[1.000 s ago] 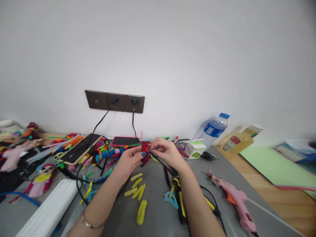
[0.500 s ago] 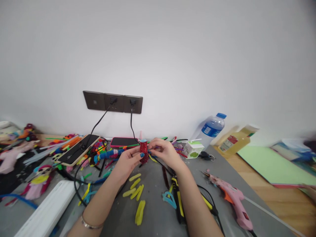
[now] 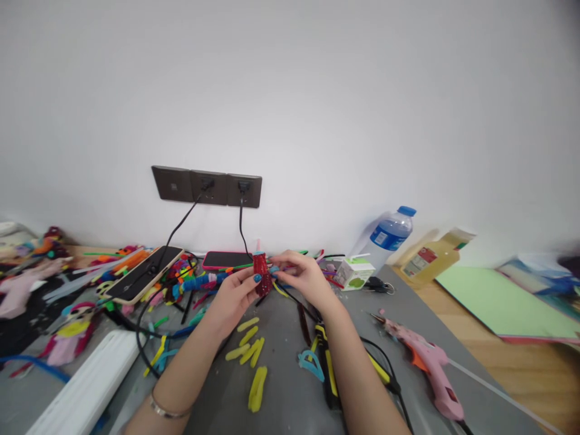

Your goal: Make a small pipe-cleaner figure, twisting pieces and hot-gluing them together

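Note:
My left hand [image 3: 232,304] pinches a small red glittery piece [image 3: 261,275], wider at the bottom than at its light-blue top, above the middle of the table. Close against its right side is my right hand [image 3: 304,277], thumb and fingers drawn together. What lies between those fingertips is too small to make out. Below the hands several short yellow fuzzy strips [image 3: 257,389] lie on the grey tabletop. A light-blue looped strip [image 3: 310,366] and yellow-and-black pliers [image 3: 327,370] are beside my right forearm.
A pink glue gun [image 3: 430,368] lies at the right, with a water bottle [image 3: 390,235], a juice bottle [image 3: 432,258] and a small carton [image 3: 356,273] behind. Phones [image 3: 144,275], black cables, a white power strip [image 3: 90,386] and colourful craft pieces crowd the left.
The red piece has turned in my left hand, so that its top tilts left and more of its face shows. My right fingers have shifted slightly beside it.

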Available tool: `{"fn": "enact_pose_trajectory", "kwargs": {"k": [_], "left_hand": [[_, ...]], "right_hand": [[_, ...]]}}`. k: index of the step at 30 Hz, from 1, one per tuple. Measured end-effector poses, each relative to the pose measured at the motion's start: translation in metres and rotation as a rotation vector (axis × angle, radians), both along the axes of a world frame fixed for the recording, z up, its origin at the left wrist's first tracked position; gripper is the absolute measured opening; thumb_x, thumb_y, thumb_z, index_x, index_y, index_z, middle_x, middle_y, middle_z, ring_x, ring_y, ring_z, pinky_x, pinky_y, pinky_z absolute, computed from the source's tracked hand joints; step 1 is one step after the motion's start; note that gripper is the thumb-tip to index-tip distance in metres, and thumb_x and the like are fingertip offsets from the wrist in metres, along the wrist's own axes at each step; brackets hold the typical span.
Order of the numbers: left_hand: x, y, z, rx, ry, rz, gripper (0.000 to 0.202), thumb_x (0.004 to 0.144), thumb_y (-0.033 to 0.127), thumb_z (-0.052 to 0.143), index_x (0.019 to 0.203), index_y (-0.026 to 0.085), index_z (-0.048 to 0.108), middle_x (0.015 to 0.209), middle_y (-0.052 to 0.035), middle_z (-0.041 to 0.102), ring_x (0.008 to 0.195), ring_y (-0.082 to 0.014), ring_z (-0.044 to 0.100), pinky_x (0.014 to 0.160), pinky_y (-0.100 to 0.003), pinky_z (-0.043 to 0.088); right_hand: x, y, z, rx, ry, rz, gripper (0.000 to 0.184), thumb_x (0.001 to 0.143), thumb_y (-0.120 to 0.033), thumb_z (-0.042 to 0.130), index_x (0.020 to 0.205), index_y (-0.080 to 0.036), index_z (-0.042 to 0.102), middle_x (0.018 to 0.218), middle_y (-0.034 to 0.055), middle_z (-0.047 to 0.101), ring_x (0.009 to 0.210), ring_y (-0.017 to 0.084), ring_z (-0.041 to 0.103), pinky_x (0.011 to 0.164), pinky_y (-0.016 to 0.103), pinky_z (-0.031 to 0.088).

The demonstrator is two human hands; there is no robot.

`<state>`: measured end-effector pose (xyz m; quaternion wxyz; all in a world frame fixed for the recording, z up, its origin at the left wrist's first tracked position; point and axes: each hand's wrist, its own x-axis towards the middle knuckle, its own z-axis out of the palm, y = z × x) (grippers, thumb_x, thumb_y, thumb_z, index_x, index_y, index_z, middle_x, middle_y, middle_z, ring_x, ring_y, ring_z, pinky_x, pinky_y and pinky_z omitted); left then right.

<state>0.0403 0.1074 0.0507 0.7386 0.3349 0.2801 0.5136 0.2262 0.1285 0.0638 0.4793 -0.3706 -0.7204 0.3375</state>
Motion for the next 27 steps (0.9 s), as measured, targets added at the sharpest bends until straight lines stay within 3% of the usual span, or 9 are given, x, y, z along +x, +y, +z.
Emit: {"fn": "enact_pose_trajectory", "kwargs": {"k": [7, 14, 18, 21, 24, 27], "left_hand": [[0.000, 0.001, -0.001, -0.019, -0.019, 0.008, 0.033, 0.064, 0.027, 0.086, 0.093, 0.012, 0.077, 0.092, -0.0080, 0.077, 0.081, -0.0153, 0.069, 0.075, -0.023, 0.053], [0.001, -0.001, 0.001, 0.010, -0.041, 0.034, 0.033, 0.066, 0.027, 0.084, 0.094, 0.013, 0.076, 0.095, -0.0083, 0.076, 0.088, -0.0167, 0.068, 0.082, -0.024, 0.052], [0.000, -0.001, 0.005, -0.003, -0.038, 0.054, 0.027, 0.069, 0.024, 0.079, 0.094, 0.014, 0.073, 0.093, -0.0076, 0.075, 0.089, -0.0185, 0.068, 0.086, -0.029, 0.052], [0.001, -0.002, 0.006, -0.038, -0.002, 0.079, 0.017, 0.066, 0.023, 0.074, 0.080, 0.017, 0.068, 0.078, -0.0020, 0.069, 0.068, -0.0145, 0.063, 0.073, -0.031, 0.054], [0.003, -0.002, 0.002, -0.003, 0.146, 0.103, 0.018, 0.066, 0.027, 0.072, 0.080, 0.017, 0.064, 0.068, 0.0023, 0.061, 0.056, -0.0112, 0.054, 0.059, -0.027, 0.050], [0.002, 0.000, -0.007, 0.145, 0.379, 0.177, 0.025, 0.067, 0.031, 0.075, 0.086, 0.017, 0.065, 0.066, 0.0034, 0.060, 0.056, -0.0117, 0.053, 0.057, -0.025, 0.047]], "right_hand": [[0.000, 0.000, 0.003, 0.075, -0.031, -0.008, 0.011, 0.083, -0.031, 0.069, 0.086, -0.021, 0.073, 0.091, 0.0080, 0.069, 0.085, 0.020, 0.065, 0.068, 0.030, 0.052], [-0.002, 0.000, 0.005, 0.073, 0.052, -0.021, 0.010, 0.082, -0.030, 0.071, 0.085, -0.021, 0.073, 0.088, 0.0076, 0.068, 0.085, 0.021, 0.064, 0.071, 0.032, 0.052], [0.000, 0.003, -0.001, -0.103, 0.296, -0.043, 0.024, 0.074, -0.041, 0.077, 0.087, -0.021, 0.074, 0.085, 0.0054, 0.069, 0.073, 0.018, 0.064, 0.063, 0.030, 0.053], [0.003, 0.005, -0.004, -0.325, 0.431, -0.001, 0.033, 0.067, -0.044, 0.082, 0.088, -0.020, 0.073, 0.076, 0.0027, 0.070, 0.063, 0.015, 0.063, 0.061, 0.028, 0.055], [0.002, 0.005, -0.005, -0.503, 0.490, 0.092, 0.034, 0.063, -0.041, 0.086, 0.085, -0.019, 0.071, 0.069, 0.0010, 0.069, 0.062, 0.013, 0.065, 0.062, 0.025, 0.055], [-0.002, 0.002, -0.006, -0.596, 0.504, 0.188, 0.032, 0.063, -0.037, 0.087, 0.083, -0.017, 0.071, 0.071, 0.0010, 0.071, 0.063, 0.012, 0.067, 0.061, 0.021, 0.055]]}}
